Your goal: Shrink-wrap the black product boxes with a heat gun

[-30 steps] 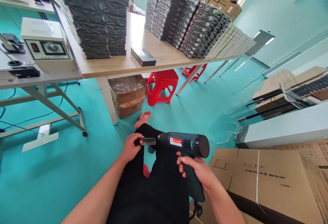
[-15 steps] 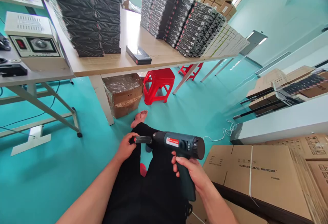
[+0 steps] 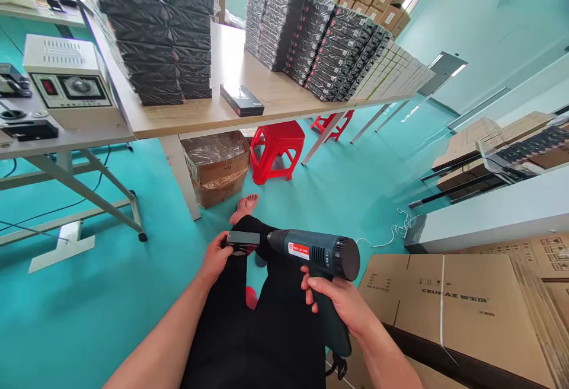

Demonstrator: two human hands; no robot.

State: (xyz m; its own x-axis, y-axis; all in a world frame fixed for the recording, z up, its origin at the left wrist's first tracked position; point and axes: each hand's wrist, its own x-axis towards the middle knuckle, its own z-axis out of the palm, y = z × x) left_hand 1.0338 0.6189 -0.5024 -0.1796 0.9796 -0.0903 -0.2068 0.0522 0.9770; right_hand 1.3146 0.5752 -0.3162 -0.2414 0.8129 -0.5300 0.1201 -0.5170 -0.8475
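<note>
My right hand is wrapped round the handle of a dark green heat gun with a red and white label. Its nozzle points left. Just beyond the nozzle tip, my left hand grips a small dark flat box by its left end. A narrow gap separates box and nozzle. Both are above my black-trousered legs. On the wooden table ahead lies a single black box, next to tall stacks of film-wrapped black boxes.
A beige machine with a dial stands on the side table at left. Under the table are an open carton and a red stool. Large cartons stand close at my right. A white cable lies on the floor.
My left hand has turned the small box, so a different side now shows. The heat gun has shifted slightly right and down in view. The whole view has moved a little.
</note>
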